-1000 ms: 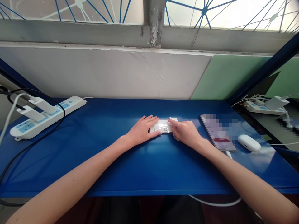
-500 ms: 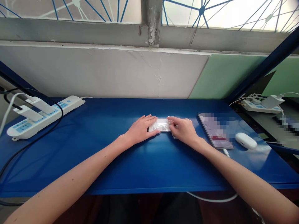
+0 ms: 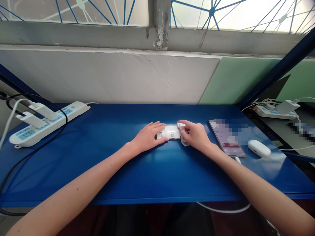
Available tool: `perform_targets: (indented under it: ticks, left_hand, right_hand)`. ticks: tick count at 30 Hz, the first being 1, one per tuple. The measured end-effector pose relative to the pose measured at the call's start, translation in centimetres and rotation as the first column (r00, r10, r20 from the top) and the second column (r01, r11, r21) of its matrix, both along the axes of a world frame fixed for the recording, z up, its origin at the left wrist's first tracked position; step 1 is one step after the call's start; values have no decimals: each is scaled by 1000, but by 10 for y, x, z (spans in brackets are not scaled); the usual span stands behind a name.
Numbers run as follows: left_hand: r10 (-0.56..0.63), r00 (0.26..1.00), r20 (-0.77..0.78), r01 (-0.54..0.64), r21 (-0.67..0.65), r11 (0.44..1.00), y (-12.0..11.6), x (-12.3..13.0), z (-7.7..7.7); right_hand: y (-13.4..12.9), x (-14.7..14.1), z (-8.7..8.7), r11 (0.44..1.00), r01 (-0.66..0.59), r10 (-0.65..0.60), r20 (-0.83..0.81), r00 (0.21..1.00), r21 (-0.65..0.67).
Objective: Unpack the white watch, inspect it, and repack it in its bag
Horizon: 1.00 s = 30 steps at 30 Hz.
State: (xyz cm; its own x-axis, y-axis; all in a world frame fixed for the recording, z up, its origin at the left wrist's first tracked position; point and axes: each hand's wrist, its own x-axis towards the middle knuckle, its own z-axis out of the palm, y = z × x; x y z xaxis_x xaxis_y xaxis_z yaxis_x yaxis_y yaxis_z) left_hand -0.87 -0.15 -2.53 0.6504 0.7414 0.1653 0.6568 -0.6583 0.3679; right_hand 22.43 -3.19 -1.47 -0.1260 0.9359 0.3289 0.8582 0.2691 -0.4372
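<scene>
A small flat white packet [image 3: 172, 131] in shiny clear wrapping lies on the blue table [image 3: 137, 183], in the middle of the view. My left hand [image 3: 150, 136] has its thumb and fingers around the packet's left end, pressing it against the tabletop. At the right end, my right hand [image 3: 193, 134] pinches a crumpled bit of the wrapping [image 3: 184, 142] between thumb and curled fingers. My right fingertips partly cover that end.
A phone [image 3: 227, 139] and a white earbud case [image 3: 259, 148] lie to the right. On the left, a white power strip [image 3: 71, 109] holds two plugs, with a black cable [image 3: 36, 149] looping over the table. Another power strip [image 3: 273, 112] is beyond the right frame bar.
The fingers of my right hand have shifted slightly at the packet's right end, and more of the white wrapping shows between them. My left hand has stayed in place.
</scene>
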Motion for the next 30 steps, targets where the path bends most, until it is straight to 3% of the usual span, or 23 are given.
perform_targets:
  ticks: [8, 13, 18, 30]
  left_hand:
    - [-10, 1000, -17, 11, 35, 999, 0, 0, 3]
    - [-17, 999, -42, 18, 40, 999, 0, -1, 5]
    - [-27, 999, -39, 29, 43, 999, 1, -3, 5]
    - [-32, 995, -90, 36, 36, 999, 4, -7, 7]
  right_hand:
    - [11, 25, -7, 969, -198, 164, 219, 962, 145]
    - [11, 30, 1, 936, -351, 336, 223, 915, 30]
    - [9, 33, 6, 924, -381, 380, 221, 898, -40]
    - [12, 33, -6, 908, -420, 408, 211, 888, 9]
